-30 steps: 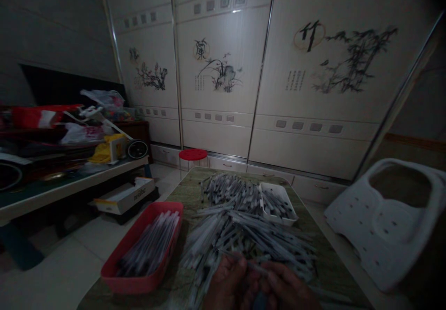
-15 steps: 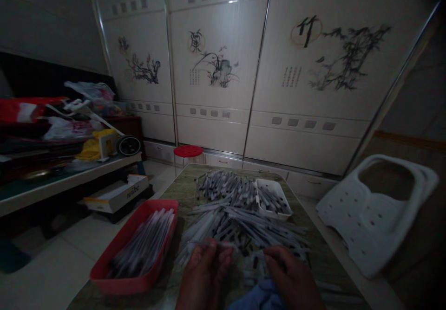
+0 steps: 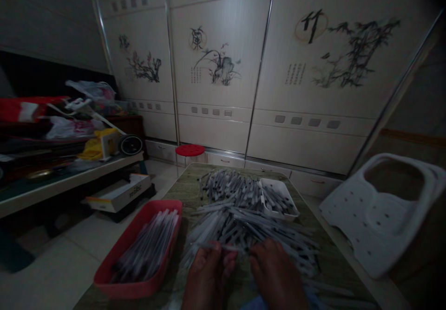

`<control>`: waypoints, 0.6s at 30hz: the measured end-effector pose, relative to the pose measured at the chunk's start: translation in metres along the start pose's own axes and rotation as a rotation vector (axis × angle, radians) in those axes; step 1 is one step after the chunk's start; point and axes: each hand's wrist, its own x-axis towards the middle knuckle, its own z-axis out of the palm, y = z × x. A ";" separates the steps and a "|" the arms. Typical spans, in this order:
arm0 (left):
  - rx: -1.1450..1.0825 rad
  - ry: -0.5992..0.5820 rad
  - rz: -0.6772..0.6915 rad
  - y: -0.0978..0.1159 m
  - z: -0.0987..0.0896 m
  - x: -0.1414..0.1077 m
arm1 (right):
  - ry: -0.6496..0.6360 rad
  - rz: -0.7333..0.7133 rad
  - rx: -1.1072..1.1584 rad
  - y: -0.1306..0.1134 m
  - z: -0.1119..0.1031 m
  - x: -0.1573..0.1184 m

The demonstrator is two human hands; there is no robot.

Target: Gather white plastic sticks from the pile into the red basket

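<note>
A large loose heap of thin pens or refills with clear barrels and dark tips (image 3: 240, 222) covers the middle of the marble-patterned table (image 3: 331, 254). My left hand (image 3: 207, 277) pinches one thin pen (image 3: 223, 247) at the heap's near edge. My right hand (image 3: 275, 275) lies just beside it, with curled fingers against the heap. Whether those fingers hold anything is hidden. A red plastic tray (image 3: 118, 249) at the table's left holds pens lying lengthwise. A small white tray (image 3: 278, 216) at the far side holds more, with the heap pressing against it.
A white plastic moulded seat (image 3: 379, 217) stands to the right of the table, and a red stool (image 3: 190, 150) stands beyond it. A low bench (image 3: 69, 175) on the left carries bags and clutter. A blue cloth (image 3: 254, 304) shows at the bottom edge.
Over the last second my hands parted, then came closer again, and my left hand shifted left. The camera view also shifted slightly. The trays and the heap look much the same.
</note>
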 end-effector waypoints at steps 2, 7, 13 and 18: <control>-0.010 0.002 -0.003 0.000 -0.001 0.001 | 0.000 0.006 -0.021 -0.002 0.003 0.003; -0.027 -0.010 -0.063 0.004 -0.002 0.003 | 0.012 -0.012 -0.043 -0.003 0.011 0.005; -0.016 -0.015 -0.066 0.008 -0.003 0.001 | 0.049 -0.012 -0.014 -0.002 0.019 0.003; -0.009 0.006 -0.058 0.010 -0.001 -0.002 | 0.044 -0.030 0.040 0.004 0.022 0.005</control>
